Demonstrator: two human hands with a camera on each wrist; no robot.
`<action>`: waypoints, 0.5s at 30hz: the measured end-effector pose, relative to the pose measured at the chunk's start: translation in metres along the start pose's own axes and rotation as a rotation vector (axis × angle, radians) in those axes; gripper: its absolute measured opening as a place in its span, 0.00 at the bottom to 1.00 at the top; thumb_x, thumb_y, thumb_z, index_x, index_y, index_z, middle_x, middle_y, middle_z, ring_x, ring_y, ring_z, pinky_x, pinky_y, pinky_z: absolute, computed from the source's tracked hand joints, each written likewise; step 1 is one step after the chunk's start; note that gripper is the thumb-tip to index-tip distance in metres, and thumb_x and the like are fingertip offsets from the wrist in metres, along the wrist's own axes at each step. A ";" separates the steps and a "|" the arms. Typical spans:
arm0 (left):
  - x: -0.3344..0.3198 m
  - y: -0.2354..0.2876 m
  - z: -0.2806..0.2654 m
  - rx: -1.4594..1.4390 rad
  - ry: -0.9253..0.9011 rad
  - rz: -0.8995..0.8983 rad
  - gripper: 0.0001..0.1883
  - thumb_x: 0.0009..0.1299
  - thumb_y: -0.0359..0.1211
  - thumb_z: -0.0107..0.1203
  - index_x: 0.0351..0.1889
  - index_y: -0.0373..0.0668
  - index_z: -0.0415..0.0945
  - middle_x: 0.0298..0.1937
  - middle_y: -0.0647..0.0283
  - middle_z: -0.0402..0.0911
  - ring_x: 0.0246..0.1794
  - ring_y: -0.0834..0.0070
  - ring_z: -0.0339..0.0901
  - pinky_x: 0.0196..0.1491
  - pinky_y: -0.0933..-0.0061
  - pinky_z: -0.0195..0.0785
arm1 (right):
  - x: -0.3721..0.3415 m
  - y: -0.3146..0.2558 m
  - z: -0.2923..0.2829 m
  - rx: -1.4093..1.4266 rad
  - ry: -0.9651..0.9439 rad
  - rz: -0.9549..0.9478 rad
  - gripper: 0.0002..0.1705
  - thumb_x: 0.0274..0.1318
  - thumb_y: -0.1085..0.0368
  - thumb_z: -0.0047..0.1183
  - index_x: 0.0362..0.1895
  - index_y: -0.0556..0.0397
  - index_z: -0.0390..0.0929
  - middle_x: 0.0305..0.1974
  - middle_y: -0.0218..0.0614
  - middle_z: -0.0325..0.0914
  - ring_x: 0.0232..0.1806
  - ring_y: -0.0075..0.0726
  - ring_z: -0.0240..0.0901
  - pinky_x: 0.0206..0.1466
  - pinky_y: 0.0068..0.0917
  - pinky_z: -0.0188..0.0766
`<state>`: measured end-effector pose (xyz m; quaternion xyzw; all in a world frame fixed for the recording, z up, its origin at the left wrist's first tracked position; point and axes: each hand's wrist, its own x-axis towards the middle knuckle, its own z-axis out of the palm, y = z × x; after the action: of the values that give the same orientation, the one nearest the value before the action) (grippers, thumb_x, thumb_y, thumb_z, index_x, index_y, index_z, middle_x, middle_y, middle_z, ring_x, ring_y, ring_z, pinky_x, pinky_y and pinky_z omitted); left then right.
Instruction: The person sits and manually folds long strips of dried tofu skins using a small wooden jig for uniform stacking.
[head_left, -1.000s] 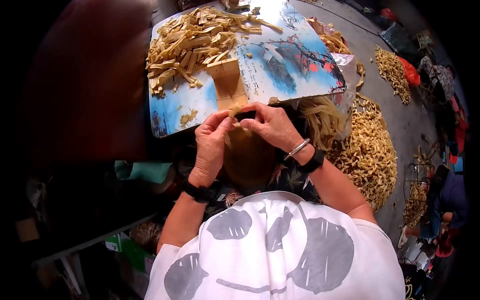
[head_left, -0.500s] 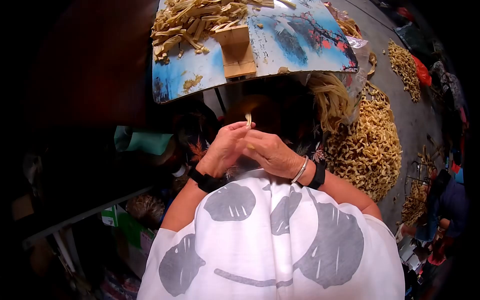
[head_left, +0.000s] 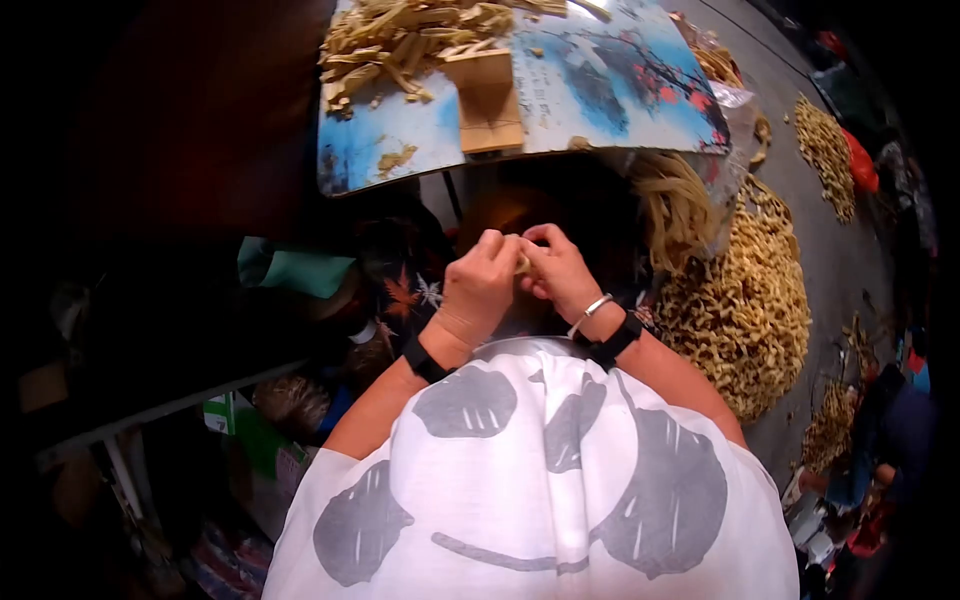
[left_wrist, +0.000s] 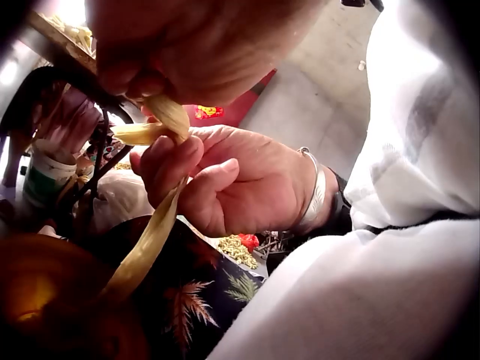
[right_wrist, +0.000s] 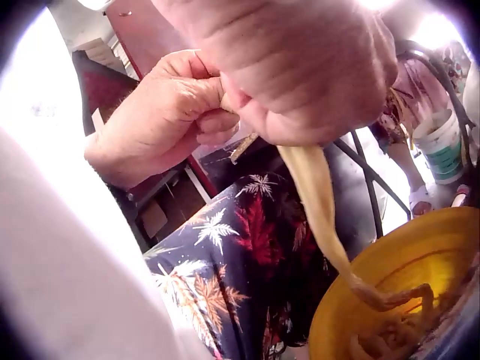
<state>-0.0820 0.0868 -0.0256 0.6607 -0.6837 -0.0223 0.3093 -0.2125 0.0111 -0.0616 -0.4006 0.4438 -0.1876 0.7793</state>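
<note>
Above the lap, my left hand [head_left: 480,285] and right hand [head_left: 560,270] meet at the fingertips and pinch a pale yellow fibrous strip [left_wrist: 150,244] between them. In the left wrist view the strip bends over itself above the right fingers, and a long tail hangs below them. From under the right hand, the tail [right_wrist: 311,187] runs down into a yellow tub [right_wrist: 341,292] holding more pale strips. The left fingertips are partly hidden behind the folded piece in the left wrist view.
Ahead stands a painted table [head_left: 585,120] with a wooden block [head_left: 490,105] at its near edge and a heap of cut dry pieces [head_left: 400,45]. Long strips [head_left: 680,205] hang at its right, beside a big floor pile of knotted pieces [head_left: 740,310].
Both hands have drawn back from the wooden block at the table edge to above the lap, bringing the strip. The right hand has since turned, its fingers now meeting the left's.
</note>
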 end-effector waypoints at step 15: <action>-0.009 -0.005 0.013 -0.354 0.009 -0.138 0.11 0.63 0.20 0.55 0.44 0.35 0.74 0.41 0.51 0.71 0.37 0.51 0.77 0.41 0.62 0.76 | -0.021 -0.022 -0.011 0.277 -0.459 0.165 0.14 0.70 0.54 0.51 0.51 0.47 0.76 0.46 0.22 0.77 0.44 0.16 0.72 0.47 0.19 0.74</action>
<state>-0.0835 0.0896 -0.0416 0.6415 -0.6207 -0.1605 0.4212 -0.2312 0.0061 -0.0360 -0.2847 0.2569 -0.0867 0.9195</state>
